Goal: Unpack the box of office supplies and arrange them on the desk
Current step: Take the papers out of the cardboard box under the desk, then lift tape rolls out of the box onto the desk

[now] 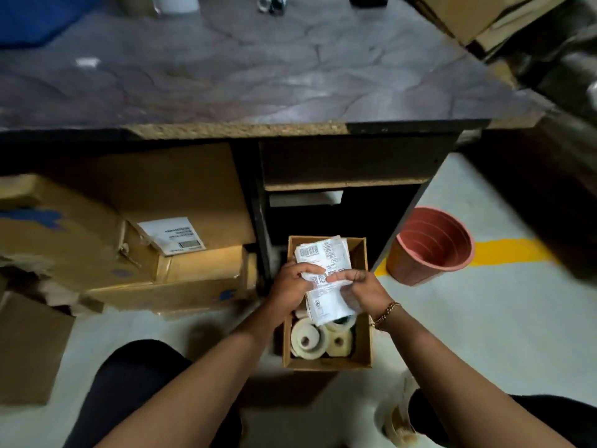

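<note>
A small open cardboard box (363, 349) stands on the floor in front of the desk (258, 76). Both hands hold a stack of white printed labels in clear plastic (323, 257) just above the box. My left hand (290, 286) grips the stack's left edge. My right hand (361, 289), with a gold bracelet at the wrist, grips its right edge. Below the stack, rolls of pale tape (310, 339) lie in the box's near end. The rest of the box's inside is hidden by the labels and hands.
Large cardboard boxes (177, 221) are piled under the desk at left. A terracotta plastic pot (429, 247) stands on the floor to the right, by a yellow floor line. The desk has a shelf and dark cavity behind the small box. More cartons sit at top right.
</note>
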